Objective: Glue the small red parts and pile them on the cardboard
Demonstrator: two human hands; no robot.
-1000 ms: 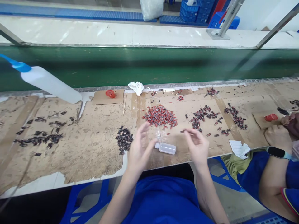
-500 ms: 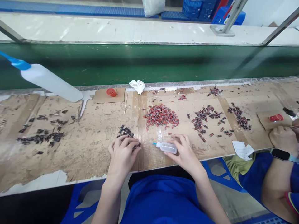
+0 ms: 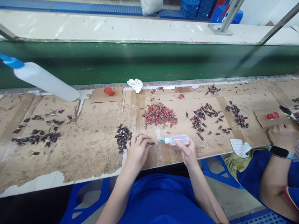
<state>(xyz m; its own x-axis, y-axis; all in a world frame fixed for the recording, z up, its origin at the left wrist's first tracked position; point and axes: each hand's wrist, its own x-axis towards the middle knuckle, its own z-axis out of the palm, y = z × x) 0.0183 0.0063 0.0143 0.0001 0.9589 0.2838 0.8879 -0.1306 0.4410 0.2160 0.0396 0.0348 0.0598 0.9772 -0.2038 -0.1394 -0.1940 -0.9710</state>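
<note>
Cardboard-covered table (image 3: 93, 130): my left hand (image 3: 137, 151) pinches a small dark part (image 3: 152, 143), right hand (image 3: 188, 152) grips squeeze bottle (image 3: 178, 139); I'd keep nozzle level, squeeze lightly.

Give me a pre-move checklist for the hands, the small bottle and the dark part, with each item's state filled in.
1. Right hand grips the small squeeze bottle: ok.
2. Bottle's blue nozzle points toward the left hand: ok.
3. Left hand pinches a small dark part: ok.
4. Nozzle touches the part: not ok, a gap shows.
5. Liquid left in the bottle: cannot tell.
6. Pile of dark parts lies beside the left hand: ok.
</note>
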